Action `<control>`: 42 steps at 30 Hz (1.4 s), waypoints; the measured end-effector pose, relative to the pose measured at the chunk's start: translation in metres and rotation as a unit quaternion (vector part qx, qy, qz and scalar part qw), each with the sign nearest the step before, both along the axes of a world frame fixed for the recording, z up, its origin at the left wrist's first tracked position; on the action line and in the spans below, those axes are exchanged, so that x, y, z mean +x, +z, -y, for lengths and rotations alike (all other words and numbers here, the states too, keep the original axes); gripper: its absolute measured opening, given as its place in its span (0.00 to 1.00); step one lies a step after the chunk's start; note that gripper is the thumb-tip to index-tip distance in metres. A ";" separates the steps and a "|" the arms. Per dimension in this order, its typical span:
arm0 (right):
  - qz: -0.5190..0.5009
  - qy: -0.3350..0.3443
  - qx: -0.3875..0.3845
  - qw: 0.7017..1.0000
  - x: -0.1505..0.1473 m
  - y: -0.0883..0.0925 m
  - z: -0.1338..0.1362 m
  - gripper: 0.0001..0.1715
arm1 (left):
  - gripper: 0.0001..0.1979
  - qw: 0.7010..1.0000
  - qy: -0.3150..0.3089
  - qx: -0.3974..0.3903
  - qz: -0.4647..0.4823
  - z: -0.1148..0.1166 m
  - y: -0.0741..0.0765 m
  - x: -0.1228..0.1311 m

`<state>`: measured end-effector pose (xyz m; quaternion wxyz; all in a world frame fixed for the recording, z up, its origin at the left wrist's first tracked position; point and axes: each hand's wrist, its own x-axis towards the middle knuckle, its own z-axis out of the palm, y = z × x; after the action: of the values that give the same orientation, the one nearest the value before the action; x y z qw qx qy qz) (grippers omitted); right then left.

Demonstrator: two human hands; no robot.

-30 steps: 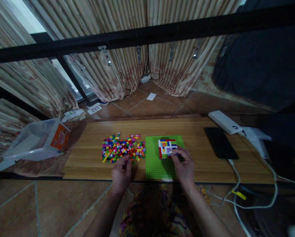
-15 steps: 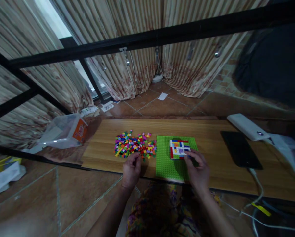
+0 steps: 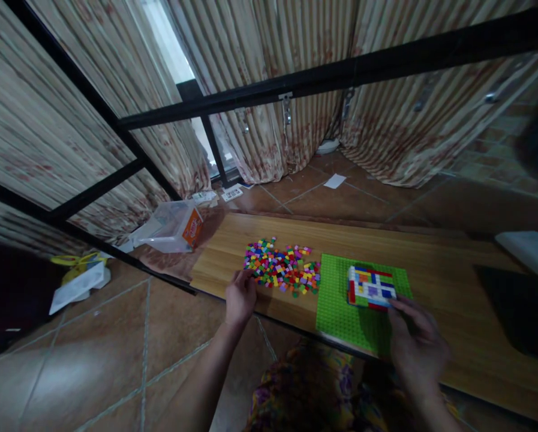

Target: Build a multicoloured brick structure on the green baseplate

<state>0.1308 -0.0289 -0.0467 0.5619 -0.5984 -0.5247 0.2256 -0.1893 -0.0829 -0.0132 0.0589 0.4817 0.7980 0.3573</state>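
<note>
At far left, just off the wooden board (image 3: 430,264), a clear plastic box (image 3: 172,226) sits on the floor; on the board's left part the loose brick pile (image 3: 281,270) spreads with its long axis left-to-right, left hand (image 3: 240,297) at its near-left edge, fingers curled onto the bricks, grip on any one brick not discernible. Just right of the pile the green baseplate (image 3: 340,312) lies flat, carrying toward its far-right corner a flat multicoloured brick panel (image 3: 370,287), long axis left-to-right along the board. Right hand (image 3: 417,342) at the panel's near-right corner, fingertips touching it, blurred: pinched or loose, cannot tell.
</note>
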 end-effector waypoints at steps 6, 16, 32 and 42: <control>-0.001 -0.004 0.004 1.000 0.001 -0.003 -0.001 0.13 | 0.12 0.991 -0.051 -0.091 -0.082 -0.017 0.006 -0.007; 0.001 -0.006 0.006 1.000 0.002 -0.006 -0.002 0.14 | 0.15 0.988 -0.058 -0.116 -0.089 -0.017 0.007 -0.002; -0.002 0.007 0.000 1.000 -0.001 0.002 0.001 0.14 | 0.18 0.984 0.005 -0.158 -0.080 -0.043 0.013 0.001; -0.015 0.007 0.000 1.000 -0.001 0.002 -0.001 0.14 | 0.17 0.991 -0.019 -0.104 -0.087 -0.039 0.007 -0.008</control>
<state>0.1300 -0.0282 -0.0443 0.5678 -0.5917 -0.5203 0.2384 -0.1971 -0.0440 -0.0066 0.0455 0.5172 0.8237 0.2280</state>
